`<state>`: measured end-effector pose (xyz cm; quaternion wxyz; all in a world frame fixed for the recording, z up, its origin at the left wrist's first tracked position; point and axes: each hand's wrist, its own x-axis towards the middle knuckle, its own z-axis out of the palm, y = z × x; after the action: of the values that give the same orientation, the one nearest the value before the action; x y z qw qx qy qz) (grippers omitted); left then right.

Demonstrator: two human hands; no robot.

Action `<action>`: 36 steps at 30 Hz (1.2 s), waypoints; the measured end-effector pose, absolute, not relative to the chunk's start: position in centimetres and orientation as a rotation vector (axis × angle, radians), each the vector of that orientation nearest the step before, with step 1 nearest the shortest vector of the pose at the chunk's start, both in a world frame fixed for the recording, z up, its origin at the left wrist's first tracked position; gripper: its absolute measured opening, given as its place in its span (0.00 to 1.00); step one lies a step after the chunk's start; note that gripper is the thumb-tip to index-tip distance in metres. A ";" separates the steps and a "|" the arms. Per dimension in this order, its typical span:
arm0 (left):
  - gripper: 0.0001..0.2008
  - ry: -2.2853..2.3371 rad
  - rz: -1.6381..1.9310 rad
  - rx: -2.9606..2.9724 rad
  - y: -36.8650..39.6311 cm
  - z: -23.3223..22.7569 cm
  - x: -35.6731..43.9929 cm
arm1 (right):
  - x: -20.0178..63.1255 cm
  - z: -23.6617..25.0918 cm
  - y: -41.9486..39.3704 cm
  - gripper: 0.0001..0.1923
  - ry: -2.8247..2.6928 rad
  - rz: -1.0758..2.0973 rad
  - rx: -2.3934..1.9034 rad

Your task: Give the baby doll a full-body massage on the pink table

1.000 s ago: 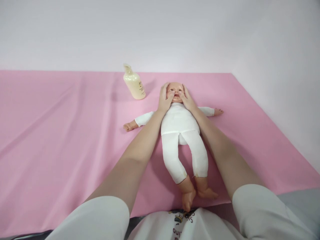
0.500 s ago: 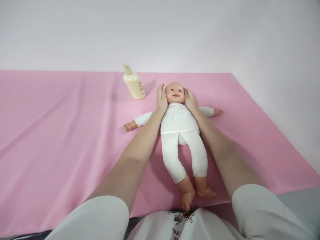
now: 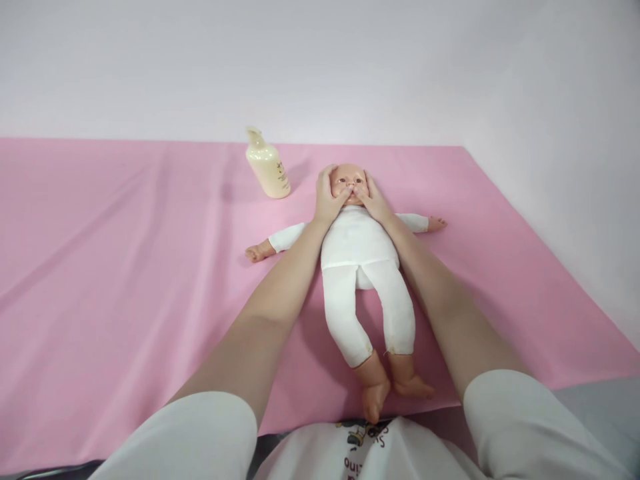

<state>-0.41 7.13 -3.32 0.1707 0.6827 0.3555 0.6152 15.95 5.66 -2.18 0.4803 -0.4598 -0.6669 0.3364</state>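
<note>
Together, the left hand (image 3: 330, 202) and right hand (image 3: 376, 202), fingers unclenched, cup the head (image 3: 350, 172) of a doll (image 3: 359, 237) lying face-up on pink cloth (image 3: 150, 267); likely light and soft-bodied, it is best supported beneath head and torso.

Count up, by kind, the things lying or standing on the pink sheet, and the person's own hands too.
Doll: 1
Pump bottle: 1
Person's hands, left hand and right hand, both touching the doll: 2
Total: 4
</note>
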 end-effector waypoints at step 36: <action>0.39 1.034 1.582 1.803 7.4 -3.0 -0.5 | 16.0 -2.5 6.5 0.40 -1.516 0.815 -1.134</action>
<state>-0.55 7.43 -3.01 0.2614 0.6662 0.3822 0.5846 16.04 6.54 -2.49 0.5144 -0.4717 -0.6307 0.3392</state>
